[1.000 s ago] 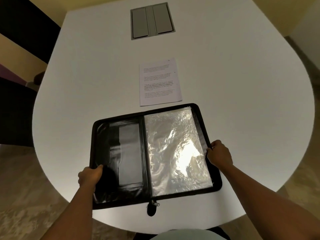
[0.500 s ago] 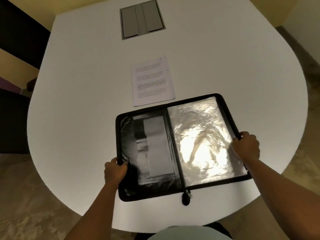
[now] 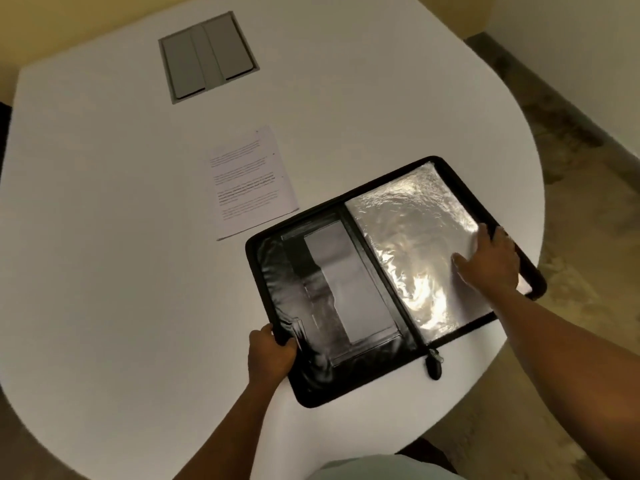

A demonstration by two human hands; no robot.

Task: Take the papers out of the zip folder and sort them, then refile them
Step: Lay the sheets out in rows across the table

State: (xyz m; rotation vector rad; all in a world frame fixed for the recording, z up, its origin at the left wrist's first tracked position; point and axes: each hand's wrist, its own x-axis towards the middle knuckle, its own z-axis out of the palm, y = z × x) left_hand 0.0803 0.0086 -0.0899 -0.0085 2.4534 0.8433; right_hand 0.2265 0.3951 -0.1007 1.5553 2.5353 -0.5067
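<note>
A black zip folder (image 3: pixel 349 306) lies open on the white table, its left half showing dark pockets and its right half a stack of shiny clear plastic sleeves (image 3: pixel 408 244). My left hand (image 3: pixel 272 355) grips the folder's lower left edge. My right hand (image 3: pixel 490 261) rests flat with spread fingers on the right side of the plastic sleeves. A printed sheet of paper (image 3: pixel 249 181) lies on the table just beyond the folder's upper left corner. The zip pull (image 3: pixel 433 363) hangs off the folder's near edge.
The round-ended white table (image 3: pixel 104 271) has a grey hatch with two lids (image 3: pixel 207 57) set into its far part. The folder's right corner overhangs the table's right edge. Patterned floor lies to the right and below.
The folder has slid to the right across the table. My right hand has left the folder's right edge and now lies flat on the plastic sleeves. My left hand keeps its grip.
</note>
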